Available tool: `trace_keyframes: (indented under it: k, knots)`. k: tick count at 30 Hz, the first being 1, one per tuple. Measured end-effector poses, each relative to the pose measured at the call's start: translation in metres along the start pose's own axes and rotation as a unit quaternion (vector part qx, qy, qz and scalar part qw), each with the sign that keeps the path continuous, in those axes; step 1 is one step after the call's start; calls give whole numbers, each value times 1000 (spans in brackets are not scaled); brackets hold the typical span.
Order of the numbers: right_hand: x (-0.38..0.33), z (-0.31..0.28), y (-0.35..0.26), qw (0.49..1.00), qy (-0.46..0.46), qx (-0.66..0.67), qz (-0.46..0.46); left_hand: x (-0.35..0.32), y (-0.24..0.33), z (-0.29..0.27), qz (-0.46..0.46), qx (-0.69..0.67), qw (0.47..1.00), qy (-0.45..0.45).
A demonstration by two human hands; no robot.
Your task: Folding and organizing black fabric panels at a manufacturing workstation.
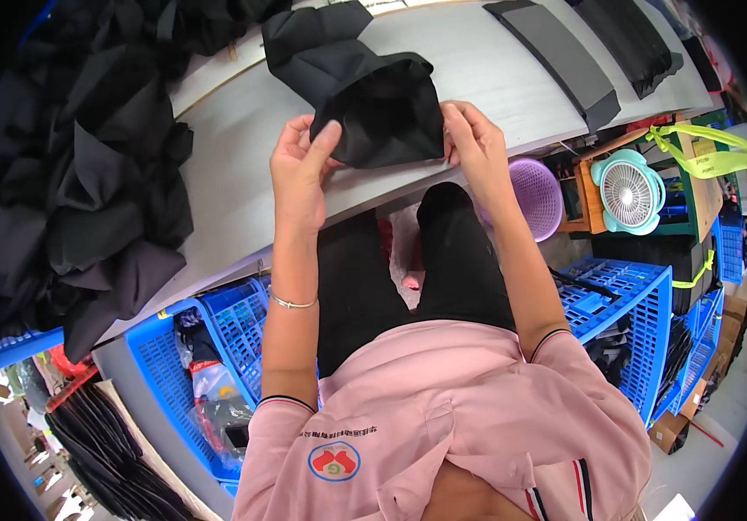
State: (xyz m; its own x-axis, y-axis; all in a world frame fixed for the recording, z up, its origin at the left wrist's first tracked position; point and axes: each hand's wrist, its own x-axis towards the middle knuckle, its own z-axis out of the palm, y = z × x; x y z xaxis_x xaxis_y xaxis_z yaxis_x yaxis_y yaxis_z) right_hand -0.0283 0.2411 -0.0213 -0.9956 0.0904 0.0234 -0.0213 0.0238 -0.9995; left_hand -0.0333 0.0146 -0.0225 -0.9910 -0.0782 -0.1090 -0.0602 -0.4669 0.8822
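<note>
A black fabric piece (pixel 339 65), shaped like a pouch or sleeve, lies at the near edge of the pale grey table (pixel 234 156). Its wide mouth faces me and shows a dark hollow. At the mouth's left edge my left hand (pixel 301 169) is closed, thumb on top and fingers beneath the cloth. My right hand (pixel 476 143) pinches the right edge of the same opening between thumb and fingers. The far part of the piece is folded and stretches away to the upper left. My left fingertips are partly hidden by the cloth.
Loose black fabric pieces (pixel 104 174) are heaped on the left. Flat dark grey panels (pixel 556 61) and a black stack (pixel 630 43) lie at the table's right. Below are a purple basket (pixel 534 200), a turquoise fan (pixel 627 193) and blue crates (pixel 656 339) on both sides of my legs.
</note>
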Motion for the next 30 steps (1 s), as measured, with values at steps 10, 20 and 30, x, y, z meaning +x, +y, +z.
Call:
trace_keyframes:
  k: [10, 20, 30]
  knots:
    - [-20, 36, 0, 995, -22, -61, -70, -19, -6, 8, 40, 102, 993, 36]
    - [-24, 26, 2, 936, 116, -282, -174, -42, 17, 5, 263, 463, 838, 117]
    - [-17, 13, 6, 869, 66, -372, -319, 18, -9, -21, 271, 454, 847, 61]
